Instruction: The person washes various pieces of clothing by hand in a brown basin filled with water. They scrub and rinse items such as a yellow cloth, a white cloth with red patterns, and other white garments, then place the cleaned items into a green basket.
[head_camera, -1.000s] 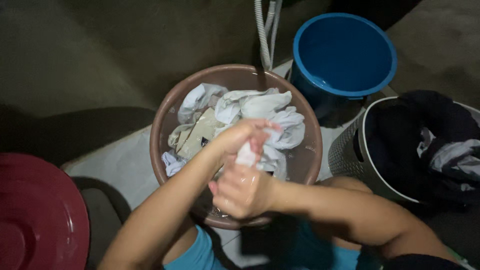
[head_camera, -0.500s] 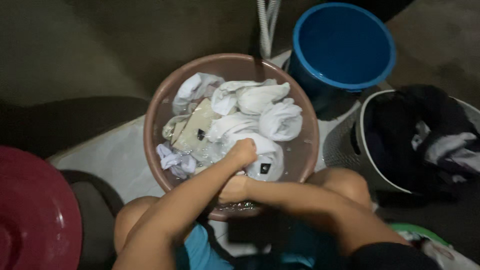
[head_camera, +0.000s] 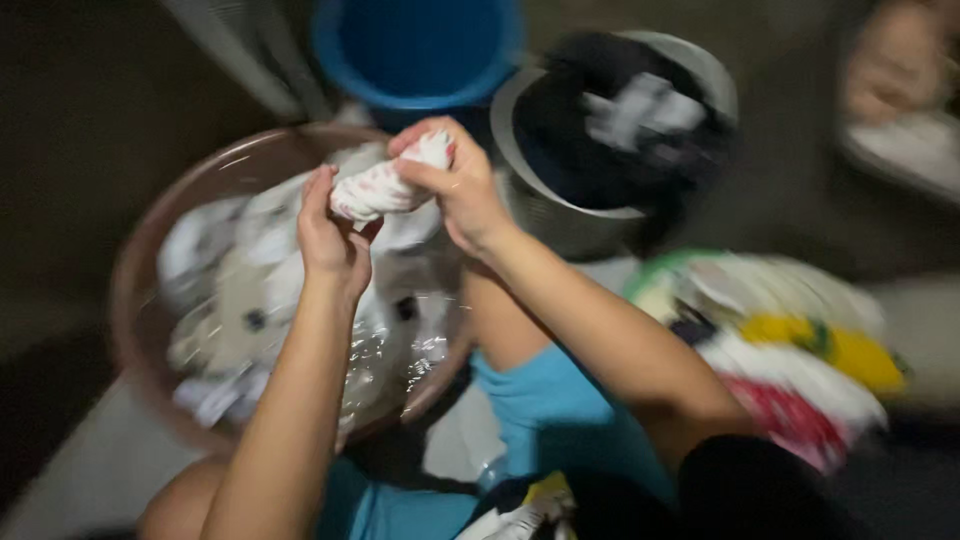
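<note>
A small white cloth with reddish marks, twisted into a roll (head_camera: 385, 185), is held above the round brown plastic basin (head_camera: 150, 270), both fists clamped on it: left hand (head_camera: 333, 235) at the 7 o'clock end, right hand (head_camera: 455, 185) at the 2 o'clock end. The basin is seen full of wet white laundry (head_camera: 250, 290) and water. A blue plastic bucket (head_camera: 415, 45) sits at 12 o'clock of the basin, a grey laundry basket of dark clothes (head_camera: 610, 125) at 2 o'clock, and a heap of colourful cloth (head_camera: 790, 350) at 4 o'clock. The frame is blurred, so finer grip detail cannot be told. Risk, as judged: the roll is held close to the basin's 2 o'clock edge, so wrung water may be spilled onto the floor or the person's blue shorts (head_camera: 540, 400); a wet, slippery grip could let the cloth be dropped back in.
</note>
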